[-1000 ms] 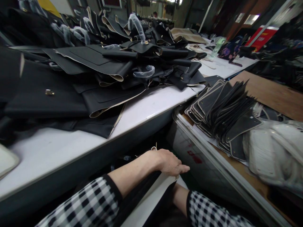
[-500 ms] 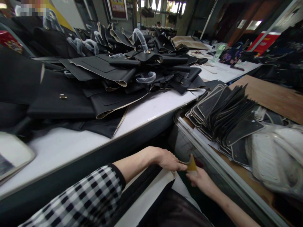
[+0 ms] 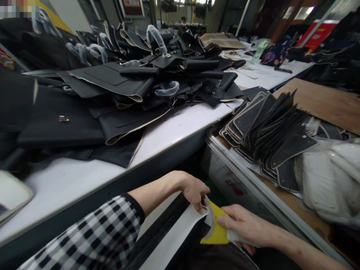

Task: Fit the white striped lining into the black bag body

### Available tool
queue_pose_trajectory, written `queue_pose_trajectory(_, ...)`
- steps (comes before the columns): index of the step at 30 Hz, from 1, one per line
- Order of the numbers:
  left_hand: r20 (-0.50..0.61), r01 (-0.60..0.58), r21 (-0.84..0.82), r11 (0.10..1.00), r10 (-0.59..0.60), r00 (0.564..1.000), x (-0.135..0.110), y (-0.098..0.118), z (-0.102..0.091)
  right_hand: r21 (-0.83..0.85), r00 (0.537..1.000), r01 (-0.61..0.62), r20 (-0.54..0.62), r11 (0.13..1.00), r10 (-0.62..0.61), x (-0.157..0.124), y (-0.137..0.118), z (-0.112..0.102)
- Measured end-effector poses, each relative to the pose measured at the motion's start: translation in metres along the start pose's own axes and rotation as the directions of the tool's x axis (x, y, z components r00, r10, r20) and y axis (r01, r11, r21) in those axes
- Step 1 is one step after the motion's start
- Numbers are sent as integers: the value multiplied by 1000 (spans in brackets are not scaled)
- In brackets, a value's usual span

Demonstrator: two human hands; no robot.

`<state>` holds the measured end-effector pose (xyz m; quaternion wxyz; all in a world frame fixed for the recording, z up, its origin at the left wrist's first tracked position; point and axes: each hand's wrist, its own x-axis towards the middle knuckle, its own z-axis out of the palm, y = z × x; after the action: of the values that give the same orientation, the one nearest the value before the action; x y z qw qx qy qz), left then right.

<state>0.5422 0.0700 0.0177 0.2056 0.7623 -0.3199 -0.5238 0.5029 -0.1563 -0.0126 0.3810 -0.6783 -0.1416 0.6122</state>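
Note:
Across my lap lies a black leather piece with a white lining strip (image 3: 173,236). My left hand (image 3: 194,191) is closed on its far end, fingers bent over the edge. In my right hand (image 3: 244,225) is a flat yellow scraper-like tool (image 3: 219,227) with a concave, pale curved edge, my thumb lying along its face. The curved edge faces the leather end by my left fingertips; whether they touch I cannot tell. Part of a whitish piece shows under my right palm, and the tool's grip is partly covered.
Black leather bag parts (image 3: 118,90) with plastic-wrapped handles are heaped on the white table (image 3: 180,131). To the right, a metal-edged bench holds a stack of dark pale-edged panels (image 3: 264,131), a plastic-wrapped bundle (image 3: 329,180) and a brown board (image 3: 323,101). A bottle (image 3: 258,52) stands farther back.
My right hand has come nearer and turned the yellow tool, so its broad face now shows. My left fingers have curled down onto the leather end. The view has shifted slightly.

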Motion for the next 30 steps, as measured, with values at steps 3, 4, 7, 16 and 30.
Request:
queue_pose_trajectory(3, 4, -6, -14, 1000, 6, 1000, 1, -2, 0, 1, 1000, -9, 6, 1000, 9, 2, 0, -2)
queue_pose_trajectory(4, 5, -9, -15, 1000, 9, 1000, 1, -3, 1, 5, 1000, -13, 4, 1000, 13, 1, 0, -2)
queue_pose_trajectory(7, 4, -20, -14, 1000, 20, 1000, 1, -3, 1, 2, 1000, -19, 3, 1000, 19, 0, -3, -2)
queue_pose_trajectory(16, -10, -47, -11, 999, 46, 999, 0, -7, 2, 10, 998, -55, -12, 998, 56, 3, 1, -1)
queue_pose_trajectory(30, -14, -60, 76, 995, 61, 998, -6, -3, -2, 97, 990, -108, -84, 989, 117, 12, 13, 21)
